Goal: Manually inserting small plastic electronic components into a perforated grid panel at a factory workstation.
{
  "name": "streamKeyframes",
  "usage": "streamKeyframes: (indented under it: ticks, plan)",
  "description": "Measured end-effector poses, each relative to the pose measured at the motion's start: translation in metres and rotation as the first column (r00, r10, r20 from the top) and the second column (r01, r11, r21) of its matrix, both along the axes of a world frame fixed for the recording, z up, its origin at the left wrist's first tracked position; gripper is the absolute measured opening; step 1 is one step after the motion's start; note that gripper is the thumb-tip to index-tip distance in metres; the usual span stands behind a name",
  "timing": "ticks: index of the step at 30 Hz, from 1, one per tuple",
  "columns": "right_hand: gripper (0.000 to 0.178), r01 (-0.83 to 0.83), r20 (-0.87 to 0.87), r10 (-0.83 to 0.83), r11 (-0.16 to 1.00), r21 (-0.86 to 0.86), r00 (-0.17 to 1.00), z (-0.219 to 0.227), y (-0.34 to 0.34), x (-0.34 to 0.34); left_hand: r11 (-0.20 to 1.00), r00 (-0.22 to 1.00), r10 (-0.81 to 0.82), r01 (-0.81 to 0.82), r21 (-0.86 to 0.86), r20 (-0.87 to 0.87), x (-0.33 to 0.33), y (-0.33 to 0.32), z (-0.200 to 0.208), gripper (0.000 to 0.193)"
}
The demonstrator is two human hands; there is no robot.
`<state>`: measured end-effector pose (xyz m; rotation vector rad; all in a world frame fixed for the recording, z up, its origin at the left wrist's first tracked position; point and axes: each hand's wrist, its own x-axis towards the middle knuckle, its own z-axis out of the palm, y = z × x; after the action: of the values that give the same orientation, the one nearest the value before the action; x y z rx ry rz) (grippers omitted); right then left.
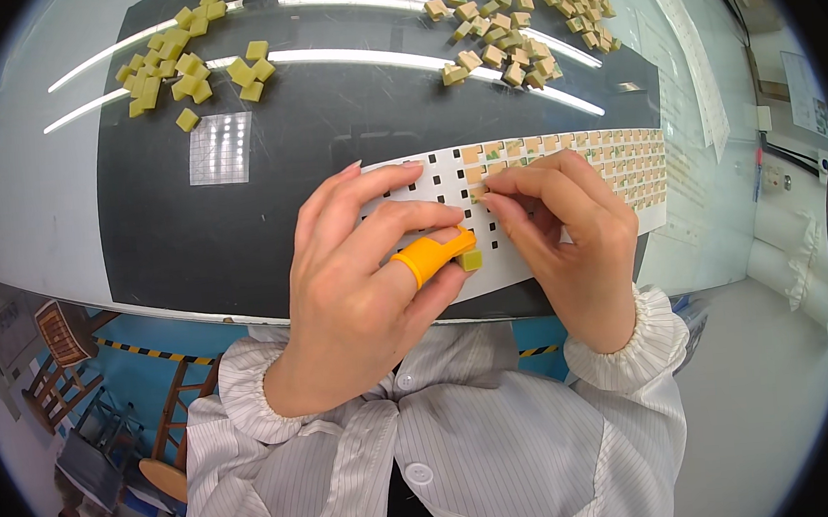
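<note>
A white sheet [520, 261] lies on the dark mat, with rows of small black squares in its left part and rows of tan and green pieces in its right part. My left hand [356, 253] rests over the sheet's left end, an orange finger sleeve [425, 258] on one finger. Between that finger and the thumb it pinches a small yellow-green block [472, 260]. At the edge of the tan rows, my right hand [576, 238] has its thumb and forefinger closed together close to the sheet. Whatever lies between those fingertips is too small and covered to make out.
Yellow-green blocks [170, 59] lie scattered at the far left of the dark mat [211, 234]. Tan-topped blocks [504, 36] are heaped at the far right, with another pile behind. A small clear gridded square [219, 149] lies left of centre. Wooden chairs [64, 331] stand beyond the table's near edge.
</note>
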<state>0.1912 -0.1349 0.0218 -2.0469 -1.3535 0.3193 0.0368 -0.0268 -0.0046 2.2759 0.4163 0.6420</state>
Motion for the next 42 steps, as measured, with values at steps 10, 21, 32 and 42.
streamKeyframes:
  ticks: [10, 21, 32, 42]
  plan:
    - [0.012, 0.025, -0.040, -0.026, 0.999, -0.026, 0.999, 0.001, 0.003, -0.002, 1.000, 1.000, -0.003, 0.003, 0.003, 0.002, -0.002, 0.001, 0.000, 0.022]
    - [0.011, -0.017, -0.819, -0.211, 0.966, -0.260, 0.534, 0.026, 0.003, 0.009, 1.000, 1.000, 0.010, -0.010, -0.017, -0.007, -0.006, 0.003, 0.002, 0.022]
    - [0.014, -0.181, -0.854, -0.338, 0.883, -0.433, 0.396, 0.028, 0.004, 0.012, 1.000, 1.000, 0.010, -0.010, -0.013, -0.010, -0.006, 0.003, 0.002, 0.022]
    - [0.014, -0.174, -0.844, -0.332, 0.884, -0.434, 0.422, 0.028, 0.004, 0.013, 0.999, 0.999, 0.016, -0.018, -0.042, -0.032, -0.004, 0.002, 0.001, 0.024]
